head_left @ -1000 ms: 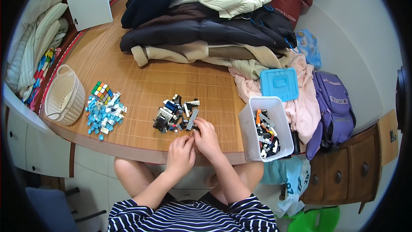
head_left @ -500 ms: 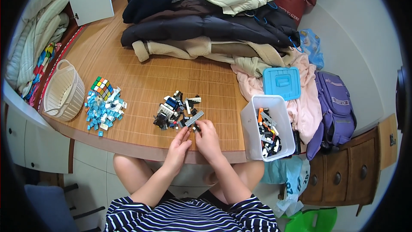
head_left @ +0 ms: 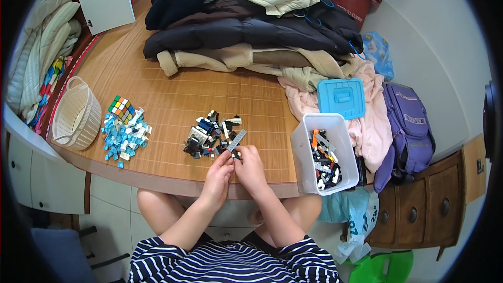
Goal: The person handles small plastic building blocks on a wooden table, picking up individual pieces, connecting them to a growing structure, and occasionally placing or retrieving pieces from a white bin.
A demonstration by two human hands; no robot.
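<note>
Near the front edge of the mat-covered surface, my two hands meet, fingers bent inward. My left hand (head_left: pixel 216 178) pinches the lower end of a long grey toy-brick plate (head_left: pixel 238 139), which points up and away to the right. Close beside it, my right hand (head_left: pixel 250 170) has its fingertips on a small black and white brick piece (head_left: pixel 237 155); its fingers partly cover this piece. Just beyond my hands lies a loose pile of black, white, grey and dark blue bricks (head_left: pixel 201 137).
To the left are a pile of light blue and white bricks (head_left: pixel 123 136), a puzzle cube (head_left: pixel 121 109) and a cream basket (head_left: pixel 78 115). A white bin (head_left: pixel 301 152) with mixed bricks stands right, its blue lid (head_left: pixel 341 98) behind. Folded coats (head_left: pixel 246 36) line the back.
The grey plate has swung to a steeper angle, and my hands have drawn closer together. The small black and white piece now shows at my right fingertips. The whole view has shifted slightly.
</note>
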